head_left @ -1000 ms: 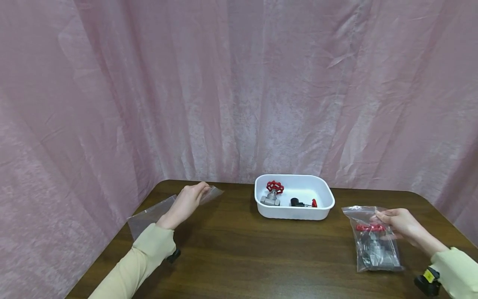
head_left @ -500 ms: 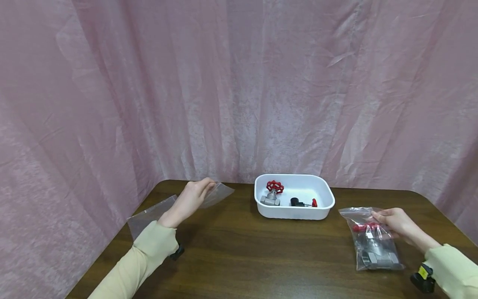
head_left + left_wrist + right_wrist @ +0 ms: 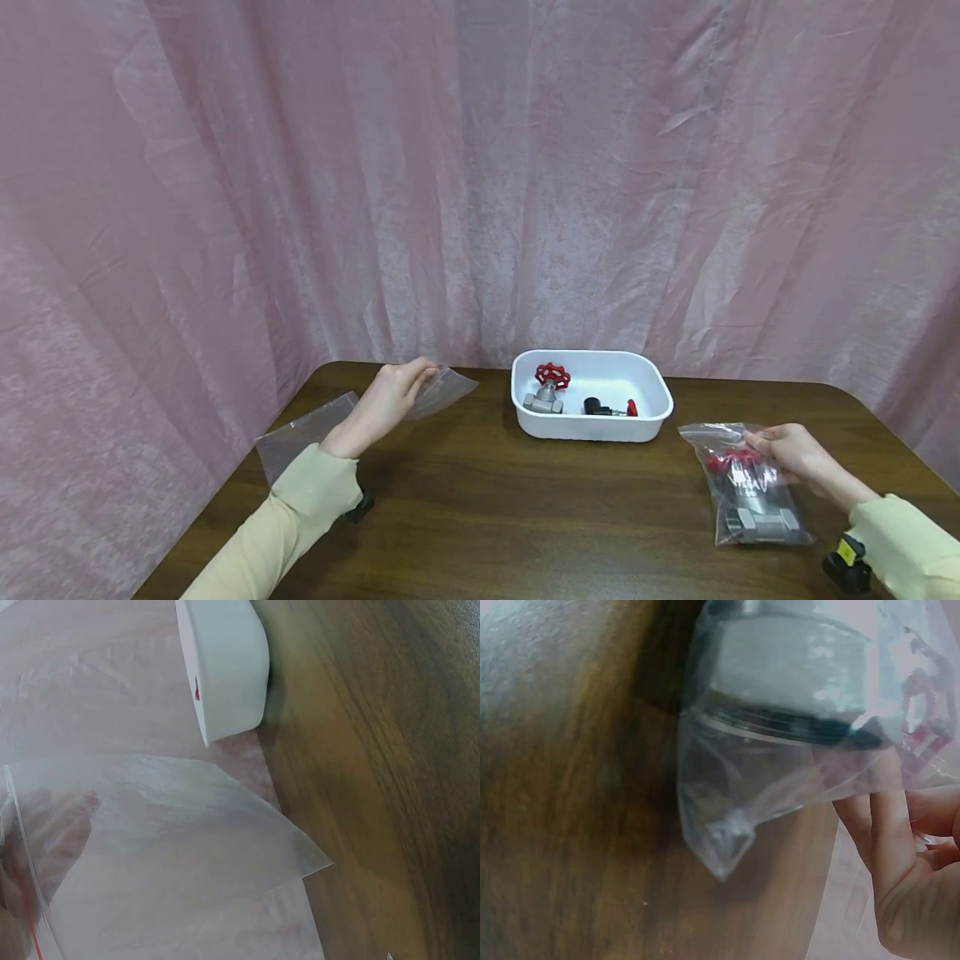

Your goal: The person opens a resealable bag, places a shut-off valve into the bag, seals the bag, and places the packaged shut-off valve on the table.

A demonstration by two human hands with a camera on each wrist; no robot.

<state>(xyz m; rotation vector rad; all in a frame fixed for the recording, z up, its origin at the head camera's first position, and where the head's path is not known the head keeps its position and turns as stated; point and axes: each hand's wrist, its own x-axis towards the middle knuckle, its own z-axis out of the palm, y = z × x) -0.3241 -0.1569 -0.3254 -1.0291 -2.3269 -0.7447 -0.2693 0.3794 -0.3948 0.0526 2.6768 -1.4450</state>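
In the head view my left hand pinches an empty clear zip-lock bag by its upper edge. The left wrist view shows this bag hanging flat, its red zip line beside my fingers. At the right, the fingers of my right hand pinch the top of another zip-lock bag. Inside that bag is a metal gate valve with a red handwheel, standing low over the table. The right wrist view has the valve body close up through the plastic.
A white tray stands at the table's back edge, holding a red-wheeled valve and a small black fitting with a red handle. More clear plastic lies at the table's left edge. A pink curtain hangs behind the brown table.
My left hand has moved right and slightly up, bringing more of its bag into view. My right hand has shifted slightly left, and the top of its bag leans further left and lower.
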